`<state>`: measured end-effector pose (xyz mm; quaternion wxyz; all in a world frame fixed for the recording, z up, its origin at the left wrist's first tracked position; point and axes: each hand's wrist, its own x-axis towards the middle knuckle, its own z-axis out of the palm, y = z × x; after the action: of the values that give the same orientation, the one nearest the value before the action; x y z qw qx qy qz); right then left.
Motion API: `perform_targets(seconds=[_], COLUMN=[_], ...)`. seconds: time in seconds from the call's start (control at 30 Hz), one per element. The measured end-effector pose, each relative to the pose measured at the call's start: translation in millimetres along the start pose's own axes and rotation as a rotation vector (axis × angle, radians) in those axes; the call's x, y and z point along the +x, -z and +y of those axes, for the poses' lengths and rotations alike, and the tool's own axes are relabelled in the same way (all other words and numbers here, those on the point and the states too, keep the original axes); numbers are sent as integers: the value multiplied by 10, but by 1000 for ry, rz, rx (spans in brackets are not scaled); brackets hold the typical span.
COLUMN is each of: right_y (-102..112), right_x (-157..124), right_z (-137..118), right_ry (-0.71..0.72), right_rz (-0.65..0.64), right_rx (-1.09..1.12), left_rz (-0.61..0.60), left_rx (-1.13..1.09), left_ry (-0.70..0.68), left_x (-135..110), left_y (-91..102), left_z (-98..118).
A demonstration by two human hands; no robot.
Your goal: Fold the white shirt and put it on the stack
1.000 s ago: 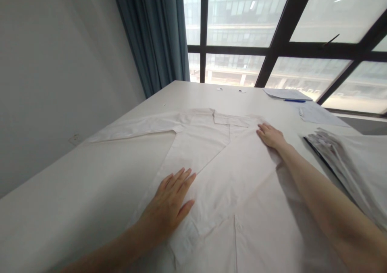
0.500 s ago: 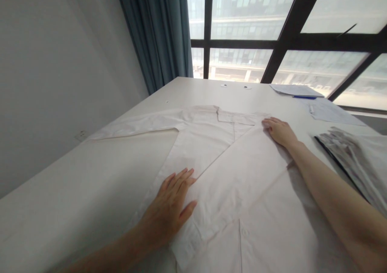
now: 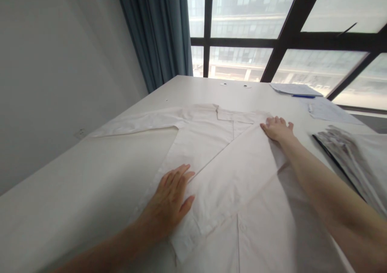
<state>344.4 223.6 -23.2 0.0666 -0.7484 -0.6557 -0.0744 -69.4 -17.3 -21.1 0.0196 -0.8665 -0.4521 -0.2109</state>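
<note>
A white shirt (image 3: 196, 140) lies spread on the white table, its left-hand sleeve stretched out towards the wall. The other side is folded diagonally across the front, with that sleeve's cuff (image 3: 184, 240) near the lower left edge. My left hand (image 3: 171, 196) rests on the folded sleeve and shirt front, fingers extended and thumb apart. At the far right, by the collar (image 3: 234, 115), my right hand (image 3: 276, 128) lies on the shirt's folded shoulder edge with its fingers spread. Under my right forearm, part of the lower shirt is in shadow.
The white table (image 3: 105, 172) reaches to a large window. Papers (image 3: 296, 89) with a blue pen (image 3: 304, 96) lie at the back right. Closer, on the right, is a pile of grey and white fabric or plastic (image 3: 347, 148). A blue curtain (image 3: 160, 31) hangs behind.
My right hand has opened its fingers wider and shifted slightly along the shoulder edge. The fold's right edge has moved a little left. My left hand has barely moved.
</note>
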Motion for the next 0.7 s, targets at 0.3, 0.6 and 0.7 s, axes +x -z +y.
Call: perform_targets(seconds=[0.3,0.6,0.7], right_y=[243,199,146], right_x=[-886,-1245,-1114], right_z=[-761,-497,-229], right_ry=[440,577,452], right_rz=[73,-116,-129], right_rx=[91,211,142], left_rz=[-187,-362,-365], left_rx=[-38,-112,-111], left_ry=[-304,-343,-349], left_x=[11,-10,-8], left_y=[156,175,176], left_z=[148,136,140])
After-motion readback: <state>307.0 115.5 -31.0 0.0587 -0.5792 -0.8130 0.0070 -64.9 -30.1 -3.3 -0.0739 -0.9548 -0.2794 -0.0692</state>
